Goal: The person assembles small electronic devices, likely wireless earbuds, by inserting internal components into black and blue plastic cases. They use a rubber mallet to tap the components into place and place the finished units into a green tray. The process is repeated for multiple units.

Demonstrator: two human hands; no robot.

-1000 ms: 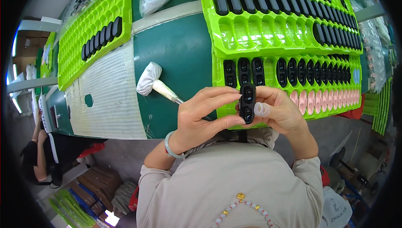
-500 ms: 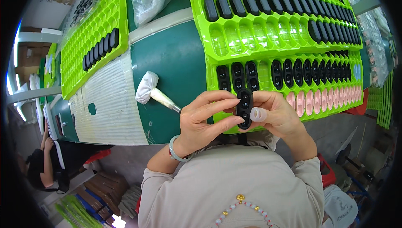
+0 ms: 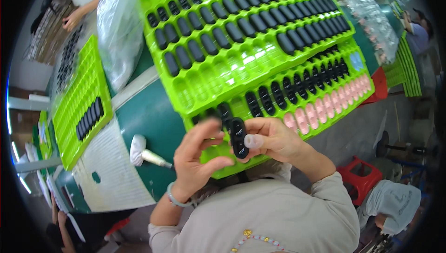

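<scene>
My right hand (image 3: 274, 140) grips a glossy black oblong case part (image 3: 239, 137) with rounded hollows in its face, the thumb on its side. A whitish finger cot (image 3: 253, 140) covers that thumb. To the left of the part, my left hand (image 3: 197, 151) is open, thumb and fingers apart, its fingertips smeared by motion. Just beyond both hands lies a green tray (image 3: 234, 158) with a row of similar black parts (image 3: 278, 95) and a row of pink parts (image 3: 311, 115). Overlapping it is another green tray (image 3: 195, 90) holding rows of matte black oblong pieces (image 3: 297, 39).
A white cloth-wrapped tool (image 3: 144, 153) lies on the dark green table (image 3: 134, 118) at left. Beyond it are a third green tray (image 3: 100, 93) with several black pieces and a clear plastic bag (image 3: 123, 30). A red stool (image 3: 355, 178) stands at lower right. Other people are nearby.
My left hand has let go of the black case part and moved left, its fingers opening. The right hand keeps its hold. The whole view has turned and shifted.
</scene>
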